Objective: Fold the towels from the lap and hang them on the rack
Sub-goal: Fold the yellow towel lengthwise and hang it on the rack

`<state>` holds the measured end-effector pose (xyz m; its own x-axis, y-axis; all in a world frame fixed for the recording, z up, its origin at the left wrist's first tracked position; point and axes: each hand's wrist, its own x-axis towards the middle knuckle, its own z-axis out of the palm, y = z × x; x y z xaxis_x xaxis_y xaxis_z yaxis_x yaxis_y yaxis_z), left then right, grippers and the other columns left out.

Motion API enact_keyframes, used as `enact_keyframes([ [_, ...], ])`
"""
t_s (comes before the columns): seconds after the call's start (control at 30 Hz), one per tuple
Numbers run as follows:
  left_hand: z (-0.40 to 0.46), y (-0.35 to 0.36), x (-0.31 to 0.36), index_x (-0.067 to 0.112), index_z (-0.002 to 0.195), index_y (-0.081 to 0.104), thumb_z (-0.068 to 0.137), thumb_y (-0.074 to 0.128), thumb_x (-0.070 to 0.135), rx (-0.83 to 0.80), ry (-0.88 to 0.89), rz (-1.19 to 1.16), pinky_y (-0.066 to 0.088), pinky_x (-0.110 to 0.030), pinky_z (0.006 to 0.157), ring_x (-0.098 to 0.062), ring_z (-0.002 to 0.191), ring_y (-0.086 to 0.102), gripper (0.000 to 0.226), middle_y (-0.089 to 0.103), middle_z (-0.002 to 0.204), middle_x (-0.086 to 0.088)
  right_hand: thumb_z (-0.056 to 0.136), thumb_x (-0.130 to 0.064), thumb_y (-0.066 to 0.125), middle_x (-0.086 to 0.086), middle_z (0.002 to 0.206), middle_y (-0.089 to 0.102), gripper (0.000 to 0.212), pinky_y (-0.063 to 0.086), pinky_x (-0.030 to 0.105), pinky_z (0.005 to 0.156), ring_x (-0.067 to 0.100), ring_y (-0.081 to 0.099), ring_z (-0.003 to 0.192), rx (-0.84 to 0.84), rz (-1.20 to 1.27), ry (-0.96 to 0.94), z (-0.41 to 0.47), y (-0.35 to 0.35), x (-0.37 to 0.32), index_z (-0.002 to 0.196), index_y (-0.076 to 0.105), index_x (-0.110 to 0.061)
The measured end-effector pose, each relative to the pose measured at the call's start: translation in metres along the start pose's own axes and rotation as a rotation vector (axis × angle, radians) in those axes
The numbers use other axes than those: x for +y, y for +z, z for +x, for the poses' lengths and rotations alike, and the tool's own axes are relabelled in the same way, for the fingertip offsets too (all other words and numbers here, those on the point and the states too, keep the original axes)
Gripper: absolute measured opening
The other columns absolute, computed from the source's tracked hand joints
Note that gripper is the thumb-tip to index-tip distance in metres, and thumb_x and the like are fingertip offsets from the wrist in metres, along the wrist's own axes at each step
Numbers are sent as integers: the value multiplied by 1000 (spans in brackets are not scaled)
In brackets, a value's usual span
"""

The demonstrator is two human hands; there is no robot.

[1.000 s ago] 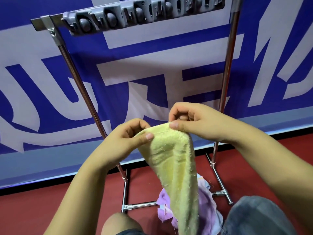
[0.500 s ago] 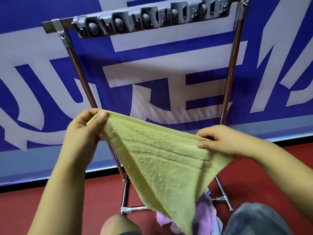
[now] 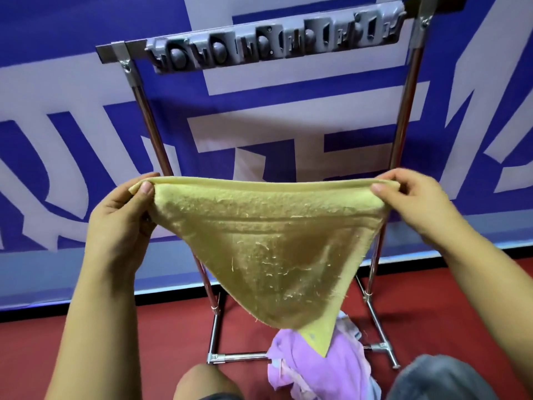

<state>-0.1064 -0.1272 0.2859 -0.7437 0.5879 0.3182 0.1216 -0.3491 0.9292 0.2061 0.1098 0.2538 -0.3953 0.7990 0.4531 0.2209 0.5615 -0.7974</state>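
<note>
— What have we got between our hands?

— A yellow towel (image 3: 268, 241). Our left hand (image 3: 121, 217) pinches its left top corner, thumb on the near face and fingers curled behind. Our right hand (image 3: 415, 203) pinches the right top corner the same way.

— So the towel is stretched?

— Yes, the top edge runs taut and nearly level from one hand to the other. Below that edge the cloth narrows to a point that hangs down between our wrists.

— And where does the point end?

— Just over the pink towel (image 3: 317, 368), which lies bunched on our lap below the hands. Whether the yellow tip touches it we cannot tell.

— Where is the rack?

— The rack (image 3: 150, 134) stands beyond our hands, well apart from them. Its two shiny uprights rise behind the yellow towel, one past each hand, and its top bar (image 3: 115, 51) sits high above our fingers with a grey clip strip (image 3: 274, 39) along it. Nothing hangs over that bar.

— What lies farther off?

— Behind the rack we see a blue and white banner (image 3: 288, 111). Under our arms is a red floor (image 3: 144, 336), on which the rack's feet rest. Our bare knee (image 3: 202, 382) shows below the left hand, and a grey-clad knee (image 3: 438, 379) below the right.
</note>
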Motion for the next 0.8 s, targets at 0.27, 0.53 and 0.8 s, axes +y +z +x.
enact_keyframes([
  [0.27, -7, 7, -16, 12, 79, 62, 92, 57, 9, 94, -143, -191, 44, -17, 51, -3, 44, 45, 14, 50, 46, 9, 91, -23, 53, 3, 71, 75, 36, 60, 33, 61, 12, 72, 71, 48, 1199, 550, -11, 5, -19, 63, 74, -11],
  [0.53, -68, 68, -43, 9, 80, 59, 88, 61, 7, 109, -372, -218, 54, -19, 56, -13, 61, 59, 8, 62, 67, -5, 92, -11, 54, 2, 60, 71, 13, 56, 24, 54, 9, 68, 57, 173, 1079, 618, -60, 51, -30, 83, 63, -9],
  [0.8, -125, 127, -41, 8, 80, 67, 82, 71, 9, -2, -301, 0, 51, -23, 55, -14, 61, 60, 5, 65, 66, -4, 85, -14, 65, 9, 76, 74, 9, 55, 31, 70, 15, 68, 71, 28, 690, 454, -99, 86, -65, 83, 71, -8],
])
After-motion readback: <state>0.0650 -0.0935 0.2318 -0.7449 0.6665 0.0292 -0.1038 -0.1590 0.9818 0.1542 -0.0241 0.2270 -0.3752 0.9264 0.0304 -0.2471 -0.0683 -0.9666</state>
